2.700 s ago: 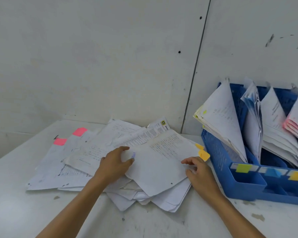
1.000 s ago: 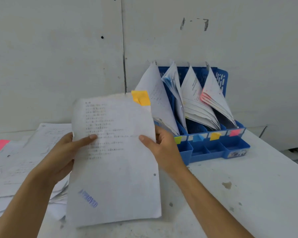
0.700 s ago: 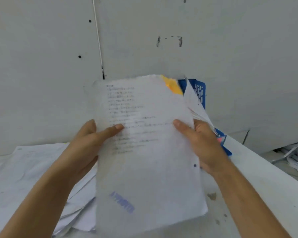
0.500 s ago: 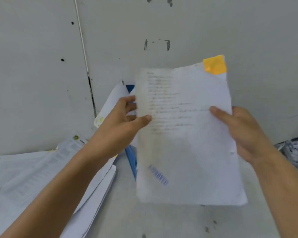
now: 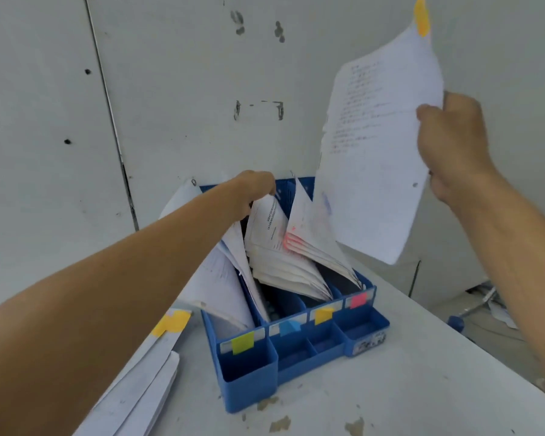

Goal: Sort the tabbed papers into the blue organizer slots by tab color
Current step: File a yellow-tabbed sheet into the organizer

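Head view, one moment, items listed by size.

1. Wall [image 5: 170, 89]: pale panels with a vertical seam, scuffed, standing behind everything.
2. Table [image 5: 390, 388]: white top, stained and chipped near the front edge.
3. Left forearm: stretched diagonally from the lower left, up and forward over the organizer.
4. Blue organizer [image 5: 249, 382]: stood on the table against the wall, with four upright slots and small open trays along its front.
5. Loose sheet [image 5: 375, 171]: printed, held high in the air to the right of and above the organizer, tilted, touching no slot.
6. Unsorted pile [image 5: 139, 388]: sheets lying flat on the table left of the organizer (one carried an orange tab).
7. Filed papers [image 5: 280, 265]: bundles leaning in the slots; the rightmost bundle showed pink tabs.
8. Right hand [image 5: 453, 146]: raised, thumb toward the camera, pinching the sheet's right edge.
9. Left hand [image 5: 255, 187]: knuckles up, fingers curled down over the top edges of the filed papers near the middle slots; which slot could not be told. The two hands were well apart.
10. Slot labels [image 5: 242, 342]: yellow-green, blue, orange, pink, left to right.
11. Orange tab [image 5: 421, 17]: on the loose sheet's top corner.
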